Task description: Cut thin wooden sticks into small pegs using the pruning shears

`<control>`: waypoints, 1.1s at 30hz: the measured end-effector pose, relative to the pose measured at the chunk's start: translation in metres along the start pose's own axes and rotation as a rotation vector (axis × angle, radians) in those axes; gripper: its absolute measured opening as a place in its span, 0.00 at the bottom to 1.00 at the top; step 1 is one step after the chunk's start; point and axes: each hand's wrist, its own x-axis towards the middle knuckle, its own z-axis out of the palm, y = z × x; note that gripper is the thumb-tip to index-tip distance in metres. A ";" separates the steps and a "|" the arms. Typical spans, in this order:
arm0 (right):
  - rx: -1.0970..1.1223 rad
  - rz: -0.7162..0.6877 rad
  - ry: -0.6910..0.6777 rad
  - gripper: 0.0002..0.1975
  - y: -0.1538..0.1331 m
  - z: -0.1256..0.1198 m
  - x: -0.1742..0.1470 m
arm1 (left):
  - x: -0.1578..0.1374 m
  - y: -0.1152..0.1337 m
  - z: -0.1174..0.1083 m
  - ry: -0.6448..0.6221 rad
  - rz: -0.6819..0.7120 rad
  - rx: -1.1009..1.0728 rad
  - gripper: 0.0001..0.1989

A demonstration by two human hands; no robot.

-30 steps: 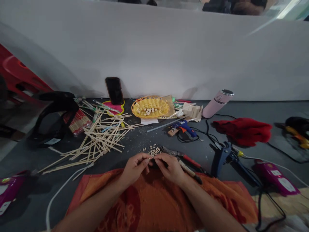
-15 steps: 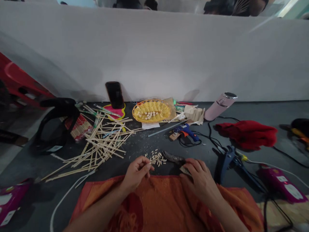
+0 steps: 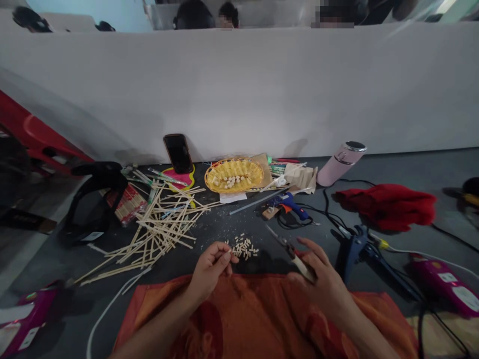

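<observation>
My left hand (image 3: 214, 265) is closed in a pinch at the near left edge of a small heap of short cut stick pieces (image 3: 245, 248). A pale bit shows at its fingertips, too small to make out. My right hand (image 3: 318, 269) has pruning shears (image 3: 299, 259) with a pale handle against its palm, the fingers partly spread around them. The dark blades point away and to the left, raised above the dark tabletop. An orange cloth (image 3: 258, 314) lies under both forearms.
Long thin sticks (image 3: 164, 227) lie tangled at left. A yellow woven basket (image 3: 213, 172) holds small pale pieces. Nearby are a blue glue gun (image 3: 295, 207), a pink bottle (image 3: 340, 164), a red cloth (image 3: 389, 204), a large dark blue tool (image 3: 355, 249) and a propped phone (image 3: 178, 152).
My right hand has lifted the pruning shears from the table and swung them, so the blades now point farther away. My left hand stays in its pinch. The view has shifted slightly.
</observation>
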 end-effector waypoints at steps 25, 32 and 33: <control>-0.314 -0.240 -0.083 0.25 -0.059 0.041 0.004 | -0.003 0.001 0.009 0.147 -0.009 -0.218 0.11; -0.338 -0.268 -0.013 0.21 -0.056 0.046 0.006 | -0.004 0.000 0.006 0.121 0.013 -0.192 0.09; -0.346 -0.272 -0.011 0.21 -0.056 0.046 0.006 | -0.004 0.000 0.006 0.116 0.016 -0.186 0.09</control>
